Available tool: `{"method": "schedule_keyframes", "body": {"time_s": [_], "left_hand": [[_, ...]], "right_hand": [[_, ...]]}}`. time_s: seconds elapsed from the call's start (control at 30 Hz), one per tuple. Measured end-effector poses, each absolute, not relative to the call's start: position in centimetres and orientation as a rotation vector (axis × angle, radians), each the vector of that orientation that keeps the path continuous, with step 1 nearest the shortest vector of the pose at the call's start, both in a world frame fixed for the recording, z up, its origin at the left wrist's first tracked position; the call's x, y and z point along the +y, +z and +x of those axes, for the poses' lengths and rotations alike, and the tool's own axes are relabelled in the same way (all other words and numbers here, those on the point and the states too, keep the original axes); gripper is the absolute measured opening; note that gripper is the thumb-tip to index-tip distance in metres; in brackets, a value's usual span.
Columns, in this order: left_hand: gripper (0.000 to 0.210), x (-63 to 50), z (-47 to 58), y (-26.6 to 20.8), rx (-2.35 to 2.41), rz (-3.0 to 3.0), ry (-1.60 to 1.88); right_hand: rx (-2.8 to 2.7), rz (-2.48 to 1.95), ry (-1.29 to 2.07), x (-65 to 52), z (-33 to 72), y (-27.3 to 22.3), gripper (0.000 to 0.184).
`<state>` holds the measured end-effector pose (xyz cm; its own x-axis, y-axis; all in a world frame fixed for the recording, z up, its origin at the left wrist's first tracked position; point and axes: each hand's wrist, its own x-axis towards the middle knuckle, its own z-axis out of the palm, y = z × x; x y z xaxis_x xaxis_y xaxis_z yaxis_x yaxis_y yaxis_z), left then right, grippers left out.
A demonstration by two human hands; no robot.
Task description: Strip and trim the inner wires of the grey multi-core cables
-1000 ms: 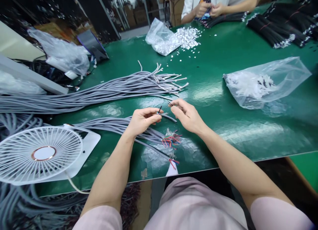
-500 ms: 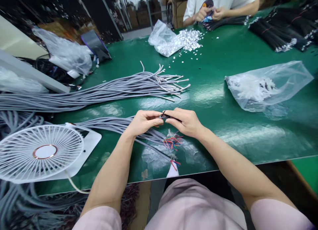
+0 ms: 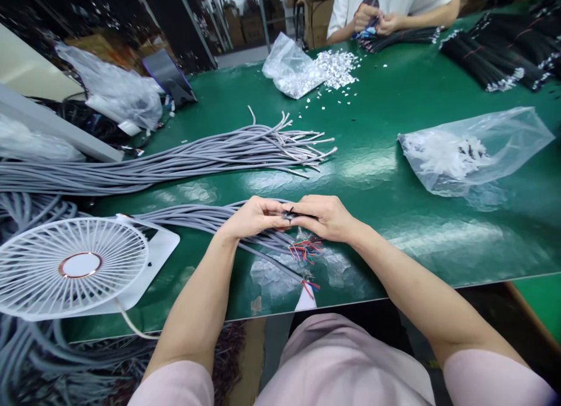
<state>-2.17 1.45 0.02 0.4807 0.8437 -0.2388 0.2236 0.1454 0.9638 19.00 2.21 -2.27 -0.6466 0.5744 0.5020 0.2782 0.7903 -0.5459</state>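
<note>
My left hand [image 3: 256, 218] is closed, its thumb and fingers pinching the end of a cable. Opposite it, my right hand [image 3: 326, 216] pinches the same small bunch of thin dark wires [image 3: 289, 214], and the fingertips of both hands nearly meet. Finer detail of the wires is hidden by the fingers. Just below lies a bundle of grey cables [image 3: 205, 219], with stripped ends fanning out in red, blue and green wires [image 3: 307, 251]. One grey cable [image 3: 276, 266] lies apart, nearer the table's front edge.
A white fan [image 3: 81, 266] stands at the left. Behind my hands lies another grey cable bundle [image 3: 175, 166]. Clear bags of small white parts rest at right [image 3: 456, 155] and back [image 3: 293, 70]. Across the green table [image 3: 377, 114], a person's hands [image 3: 377, 20] work near black cables [image 3: 486, 55].
Both hands stay close together over the cable bundle. My fingers have shifted slightly on the wires, and the dark strands between them now lie at a different angle.
</note>
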Motion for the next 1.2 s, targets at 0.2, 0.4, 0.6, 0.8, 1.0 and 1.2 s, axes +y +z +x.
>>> {"method": "schedule_keyframes", "body": {"time_s": [0.2, 0.4, 0.6, 0.8, 1.0, 1.2], "left_hand": [[0.052, 1.4, -3.5, 1.0, 0.934, 1.560, 0.755], [0.018, 0.8, -2.2, 1.6, 0.911, 1.872, 1.037], [0.012, 0.7, -1.6, 1.5, 0.914, 1.837, 1.054], [0.018, 0.9, -1.6, 1.2, 0.964, 1.683, 1.074], [0.019, 1.0, -1.6, 1.0, 1.009, 1.652, 1.086], [0.025, 1.3, -1.8, 0.6, 1.071, 1.616, 1.090]], "right_hand": [[-2.306, -0.713, 0.499, 1.7, 18.9, -1.9, 0.035], [-2.355, -0.718, 0.434, 1.1, 18.4, -1.3, 0.031], [-2.379, -0.755, 0.393, 0.8, 18.3, -1.3, 0.036], [-2.319, -0.759, 0.396, 0.7, 18.3, -1.4, 0.036], [-2.317, -0.791, 0.436, 0.5, 18.2, -1.0, 0.033], [-2.297, -0.796, 0.532, 0.5, 18.2, -1.0, 0.029]]}}
